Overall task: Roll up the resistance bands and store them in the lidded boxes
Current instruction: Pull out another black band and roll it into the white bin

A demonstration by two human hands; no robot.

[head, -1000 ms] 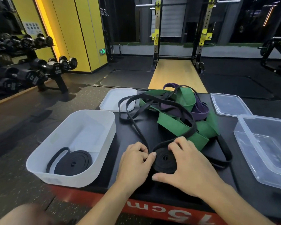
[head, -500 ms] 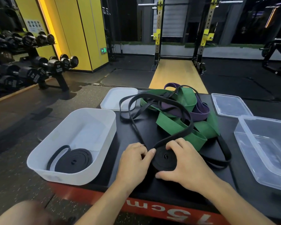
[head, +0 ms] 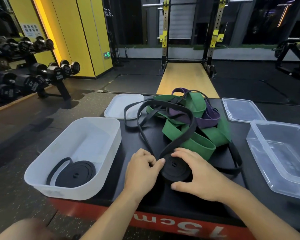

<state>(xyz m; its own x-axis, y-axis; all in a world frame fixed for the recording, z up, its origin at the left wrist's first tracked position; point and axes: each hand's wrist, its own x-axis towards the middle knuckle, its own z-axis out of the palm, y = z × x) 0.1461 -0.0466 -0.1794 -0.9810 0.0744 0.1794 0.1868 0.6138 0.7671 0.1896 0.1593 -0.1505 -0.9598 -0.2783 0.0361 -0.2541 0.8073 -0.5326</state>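
The right grip [head: 199, 175] is clamping the black roll [head: 175, 168] against unwinding while the left grip [head: 140, 170] is pinching its tail taut

The black band [head: 176, 168] looks like smooth, matt rubber, as do the green band [head: 196, 144] and purple band [head: 208, 118]. The white box [head: 100, 129] and white lid [head: 118, 106] are frosted, matt plastic. The clear box [head: 284, 172] and clear lid [head: 241, 110] are glossy plastic. The counter [head: 154, 134] is matt black with a glossy red edge. The floor [head: 16, 196] is rough and speckled.
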